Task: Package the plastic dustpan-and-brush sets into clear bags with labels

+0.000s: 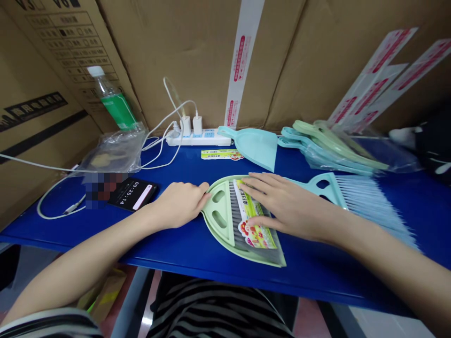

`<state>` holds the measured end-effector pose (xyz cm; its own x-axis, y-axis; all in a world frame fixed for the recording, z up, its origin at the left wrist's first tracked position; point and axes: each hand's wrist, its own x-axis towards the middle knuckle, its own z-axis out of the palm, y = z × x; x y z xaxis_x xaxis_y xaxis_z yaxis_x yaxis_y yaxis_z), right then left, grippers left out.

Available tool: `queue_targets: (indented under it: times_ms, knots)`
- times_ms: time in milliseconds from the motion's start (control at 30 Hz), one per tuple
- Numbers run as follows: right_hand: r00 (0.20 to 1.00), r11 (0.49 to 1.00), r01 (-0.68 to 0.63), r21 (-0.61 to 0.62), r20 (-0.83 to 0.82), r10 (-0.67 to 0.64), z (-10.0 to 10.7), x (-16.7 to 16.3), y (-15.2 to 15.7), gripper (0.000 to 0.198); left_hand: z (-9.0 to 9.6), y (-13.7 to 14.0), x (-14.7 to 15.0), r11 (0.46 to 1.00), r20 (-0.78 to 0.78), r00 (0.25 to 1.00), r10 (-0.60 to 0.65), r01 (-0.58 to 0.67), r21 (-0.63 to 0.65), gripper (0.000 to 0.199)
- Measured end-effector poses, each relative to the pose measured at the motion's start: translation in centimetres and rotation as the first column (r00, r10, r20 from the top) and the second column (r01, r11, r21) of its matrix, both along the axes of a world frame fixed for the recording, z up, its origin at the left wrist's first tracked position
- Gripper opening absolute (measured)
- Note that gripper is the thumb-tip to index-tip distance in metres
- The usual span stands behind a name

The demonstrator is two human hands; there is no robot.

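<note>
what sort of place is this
Probably a makeshift work or packing table, perhaps in a storeroom, though the wider room is hidden. A blue table has tall, taped cardboard around its back and side, and several dustpans, some bagged, lie on it.

Even, moderate light; wide-angle edge stretch; 1 pixelated patch (pixel 101 190)

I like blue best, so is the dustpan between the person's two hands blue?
No, the dustpan is pale green, with the left hand at its edge and the right hand over a bright card.
</note>
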<state>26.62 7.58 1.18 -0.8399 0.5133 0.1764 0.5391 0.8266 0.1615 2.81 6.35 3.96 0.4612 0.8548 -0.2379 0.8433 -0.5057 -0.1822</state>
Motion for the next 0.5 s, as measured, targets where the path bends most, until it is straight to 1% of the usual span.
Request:
queue_targets:
  times_ms: [200, 500]
  knots:
    - [1.0, 0.999, 0.019, 0.046, 0.024, -0.02, -0.1, -0.14, -0.44, 0.066, -0.03, 0.03, 0.0, 1.0, 0.012, 1.0, 0.001, -0.001, -0.002, 0.038]
    - [1.0, 0.999, 0.018, 0.049, 0.021, -0.019, 0.67, -0.08, -0.38, 0.063, -0.07, 0.15, -0.06, 1.0, 0.019, 1.0, 0.003, -0.003, -0.001, 0.038]
